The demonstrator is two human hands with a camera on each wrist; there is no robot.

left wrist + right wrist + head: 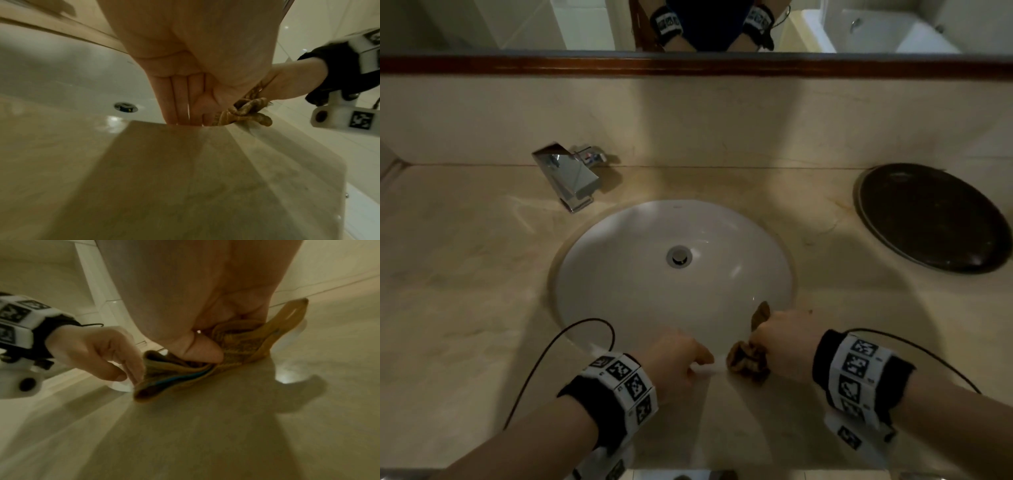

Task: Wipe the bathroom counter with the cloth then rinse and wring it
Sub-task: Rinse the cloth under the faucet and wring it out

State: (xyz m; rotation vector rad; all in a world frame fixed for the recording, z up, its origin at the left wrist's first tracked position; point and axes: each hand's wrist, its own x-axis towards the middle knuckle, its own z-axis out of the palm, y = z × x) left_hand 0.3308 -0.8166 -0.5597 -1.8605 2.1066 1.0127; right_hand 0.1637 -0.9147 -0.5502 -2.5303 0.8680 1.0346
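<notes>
Right hand (779,337) clutches the bunched brown cloth (744,359) on the bench (482,274) beside the sink (619,274); left hand (676,359) rests empty, fingers loose. Tap (571,178) off, so rinsing and wringing likely remain.

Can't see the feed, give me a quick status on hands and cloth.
Right hand grips bunched brown-yellow woven cloth at white sink front rim. Left hand touching cloth's end. Nothing in the way.

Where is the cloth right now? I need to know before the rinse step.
In the head view the cloth lies bunched on the counter at the sink's near rim, gripped by the right hand, the left hand just beside it.
</notes>
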